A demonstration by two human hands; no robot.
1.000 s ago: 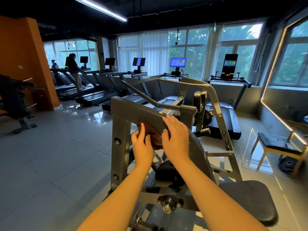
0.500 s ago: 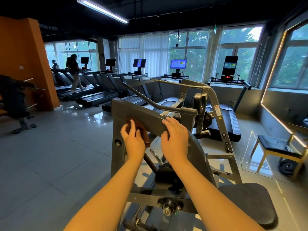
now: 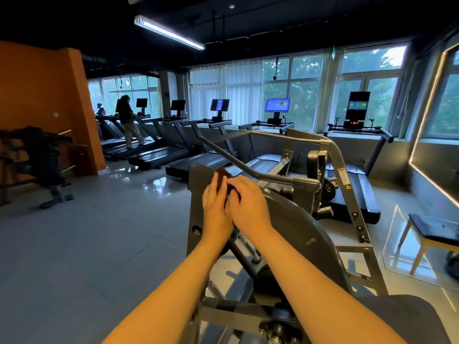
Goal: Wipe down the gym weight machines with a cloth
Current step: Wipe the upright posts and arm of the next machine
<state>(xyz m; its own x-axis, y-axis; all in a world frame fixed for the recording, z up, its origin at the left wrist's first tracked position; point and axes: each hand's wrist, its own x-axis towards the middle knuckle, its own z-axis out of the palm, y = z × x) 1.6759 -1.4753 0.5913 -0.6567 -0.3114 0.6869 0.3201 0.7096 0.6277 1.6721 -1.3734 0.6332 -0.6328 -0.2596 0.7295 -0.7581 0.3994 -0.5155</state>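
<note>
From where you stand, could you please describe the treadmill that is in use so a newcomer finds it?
A row of black treadmills lines the tall windows on the far side. Follow it left towards the orange wall. The one in use alone has a person in a dark top on its belt.

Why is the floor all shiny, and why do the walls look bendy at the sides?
In the head view, the glossy floor tiles mirror the bright windows, so pale glare patches show. The ceiling is dark apart from one tube lamp. The wide-angle lens bows straight edges near the sides, such as the light strip on the right.
</note>
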